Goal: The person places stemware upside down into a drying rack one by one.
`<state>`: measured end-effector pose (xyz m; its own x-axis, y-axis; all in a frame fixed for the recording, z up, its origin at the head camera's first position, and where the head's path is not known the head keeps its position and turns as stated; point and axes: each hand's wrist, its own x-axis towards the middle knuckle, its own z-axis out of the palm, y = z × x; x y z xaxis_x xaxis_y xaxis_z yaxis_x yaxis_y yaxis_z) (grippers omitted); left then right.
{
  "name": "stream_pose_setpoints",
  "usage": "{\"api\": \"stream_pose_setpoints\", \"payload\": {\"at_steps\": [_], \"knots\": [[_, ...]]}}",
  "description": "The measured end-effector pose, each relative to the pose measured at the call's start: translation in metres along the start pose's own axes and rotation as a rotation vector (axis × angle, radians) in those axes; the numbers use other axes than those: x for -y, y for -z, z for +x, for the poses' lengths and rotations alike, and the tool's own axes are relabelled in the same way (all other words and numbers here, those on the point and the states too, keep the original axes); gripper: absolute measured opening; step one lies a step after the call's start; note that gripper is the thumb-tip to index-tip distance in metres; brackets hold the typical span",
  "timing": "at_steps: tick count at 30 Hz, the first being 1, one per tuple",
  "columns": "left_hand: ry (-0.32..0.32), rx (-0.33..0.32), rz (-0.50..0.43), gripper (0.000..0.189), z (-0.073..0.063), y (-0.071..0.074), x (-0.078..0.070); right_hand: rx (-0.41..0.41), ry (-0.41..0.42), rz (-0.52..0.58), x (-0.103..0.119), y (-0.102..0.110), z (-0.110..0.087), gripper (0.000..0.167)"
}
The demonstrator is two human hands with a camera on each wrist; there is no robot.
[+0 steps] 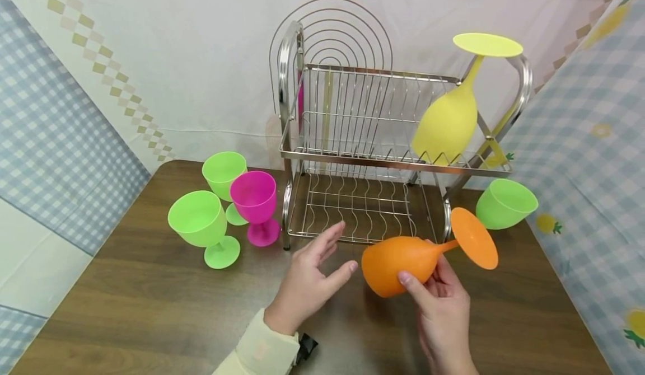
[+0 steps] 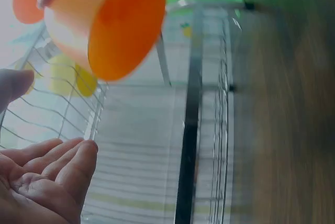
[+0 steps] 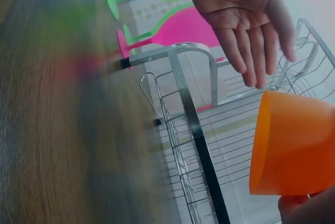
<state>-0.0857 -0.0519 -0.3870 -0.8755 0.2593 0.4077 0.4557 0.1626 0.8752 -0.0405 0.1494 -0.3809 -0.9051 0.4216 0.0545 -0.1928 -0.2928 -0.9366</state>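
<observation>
An orange plastic goblet (image 1: 398, 260) lies tilted on its side in the air, its mouth toward the left and its round foot to the right. My right hand (image 1: 443, 302) grips its bowl, thumb on the near side and fingers behind. My left hand (image 1: 312, 280) is held just left of the goblet's mouth, fingers extended and palm turned toward it, apart from it and holding nothing. In the left wrist view the left hand (image 2: 47, 177) shows its bare palm. Behind both hands stands a two-tier metal dish rack (image 1: 395, 165), with an upside-down yellow goblet (image 1: 448, 123) on its upper tier.
Two green goblets, one in front (image 1: 199, 221) and one behind (image 1: 224, 173), stand upright left of the rack beside a pink goblet (image 1: 254, 196). Another green goblet (image 1: 506, 204) is at the rack's right. The brown wooden table (image 1: 151, 319) meets cloth-covered walls (image 1: 201, 56).
</observation>
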Motion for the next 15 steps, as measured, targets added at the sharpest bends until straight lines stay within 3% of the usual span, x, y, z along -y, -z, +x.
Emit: {"api": "stream_pose_setpoints", "payload": {"at_steps": [6, 10, 15], "knots": [[-0.077, -0.116, 0.261, 0.070, 0.004, 0.016, 0.010, 0.018, -0.016, -0.113, 0.003, 0.000, 0.000, 0.067], [-0.069, -0.209, 0.388, 0.072, 0.007, 0.030, 0.018, 0.038, 0.000, -0.184, 0.004, 0.001, 0.000, 0.069], [-0.020, -0.242, 0.491, 0.072, 0.010, 0.040, 0.026, 0.064, 0.027, -0.227, 0.003, 0.002, 0.000, 0.071]]}}
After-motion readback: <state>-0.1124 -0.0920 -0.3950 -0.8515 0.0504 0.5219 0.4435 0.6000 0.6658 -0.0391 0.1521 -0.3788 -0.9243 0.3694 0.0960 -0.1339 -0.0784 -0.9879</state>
